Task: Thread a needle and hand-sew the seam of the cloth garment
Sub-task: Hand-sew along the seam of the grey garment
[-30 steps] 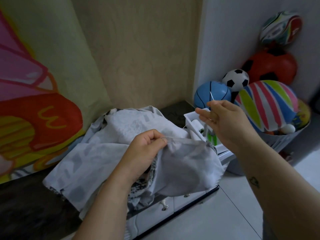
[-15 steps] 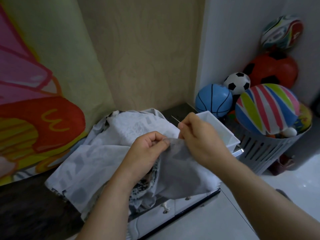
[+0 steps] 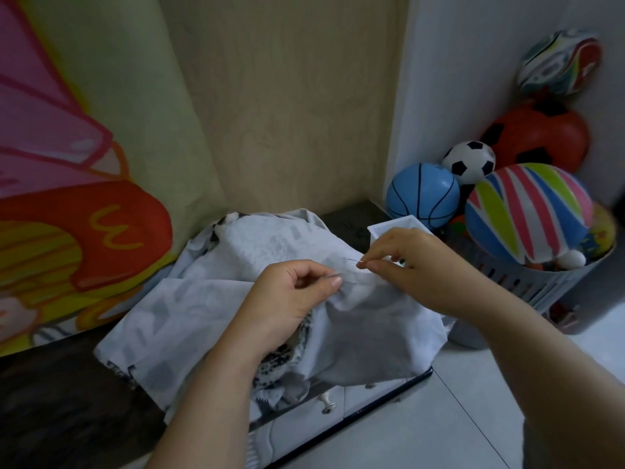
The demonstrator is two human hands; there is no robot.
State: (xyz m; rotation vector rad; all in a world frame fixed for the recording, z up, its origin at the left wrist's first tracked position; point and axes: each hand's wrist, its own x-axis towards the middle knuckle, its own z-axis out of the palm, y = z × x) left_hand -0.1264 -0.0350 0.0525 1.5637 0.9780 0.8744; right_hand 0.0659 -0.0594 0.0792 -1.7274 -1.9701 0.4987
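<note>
A pale grey patterned cloth garment [image 3: 236, 265] lies bunched on a low dark surface in the middle of the view. My left hand [image 3: 291, 296] pinches a fold of the cloth's edge between thumb and fingers. My right hand [image 3: 406, 262] is just right of it and pinches a thin metal needle [image 3: 351, 259] that points left at the fold. The two hands are a few centimetres apart. I cannot make out the thread.
A white plastic box [image 3: 395, 226] stands behind my right hand. A slatted basket [image 3: 541, 282] at the right holds several toy balls, among them a blue ball [image 3: 422, 194] and a striped one [image 3: 527, 211]. A colourful cartoon cloth [image 3: 67, 198] hangs at the left. White drawers [image 3: 324, 406] sit below the garment.
My right hand came down from in front of the blue ball to the cloth fold, bringing the needle to the seam. My left hand has kept its hold on the fold.
</note>
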